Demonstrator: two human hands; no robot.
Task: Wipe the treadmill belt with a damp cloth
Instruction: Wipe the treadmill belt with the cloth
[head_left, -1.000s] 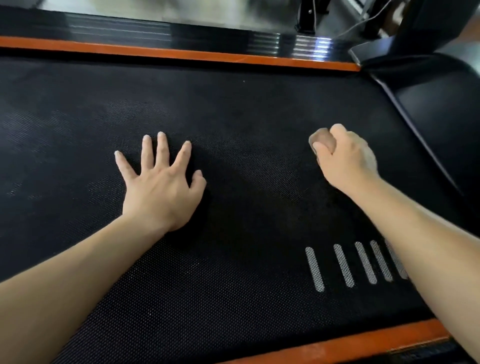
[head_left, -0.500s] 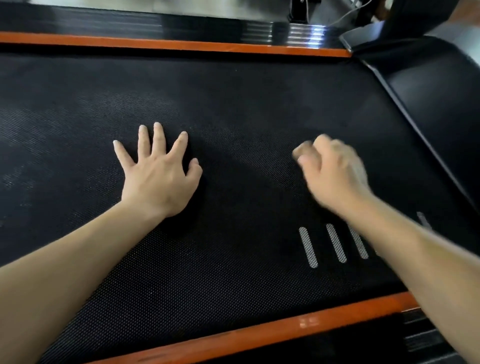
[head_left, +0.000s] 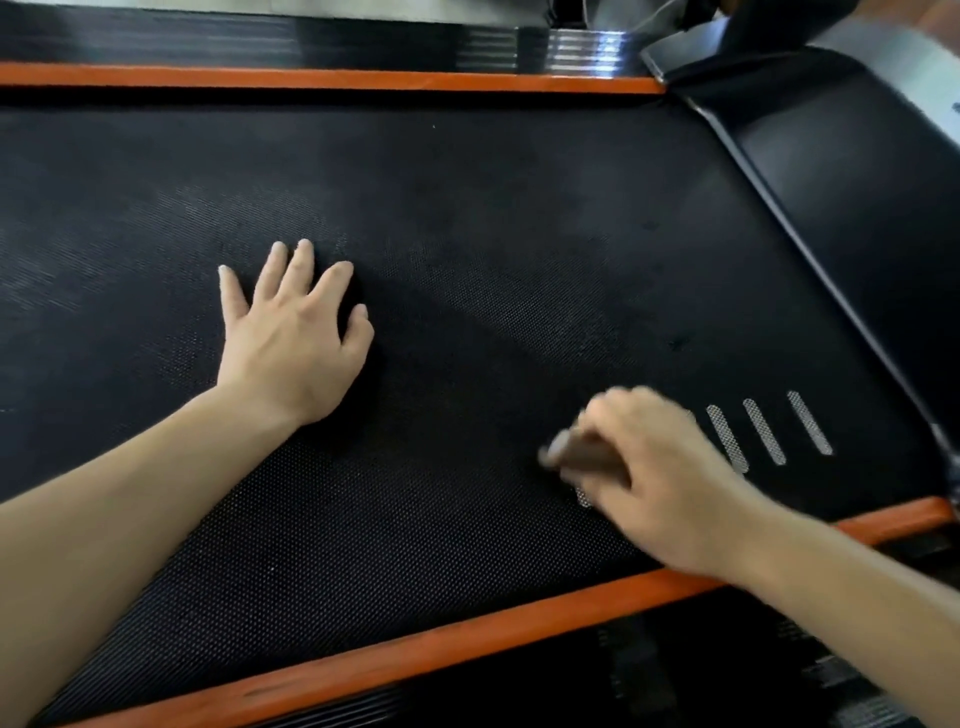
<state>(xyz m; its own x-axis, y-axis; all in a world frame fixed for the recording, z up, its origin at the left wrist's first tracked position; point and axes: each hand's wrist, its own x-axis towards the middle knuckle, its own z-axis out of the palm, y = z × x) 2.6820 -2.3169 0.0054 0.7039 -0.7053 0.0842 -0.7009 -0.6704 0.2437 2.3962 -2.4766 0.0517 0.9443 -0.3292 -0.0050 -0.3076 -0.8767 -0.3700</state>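
Black textured treadmill belt with orange side rails, my left hand flat, fingers spread, my right hand blurred, fingers clamped on small brown cloth against belt

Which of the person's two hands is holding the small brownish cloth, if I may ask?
The right hand, curled round the small brownish cloth; the left hand lies flat, fingers spread, on the black textured treadmill belt.
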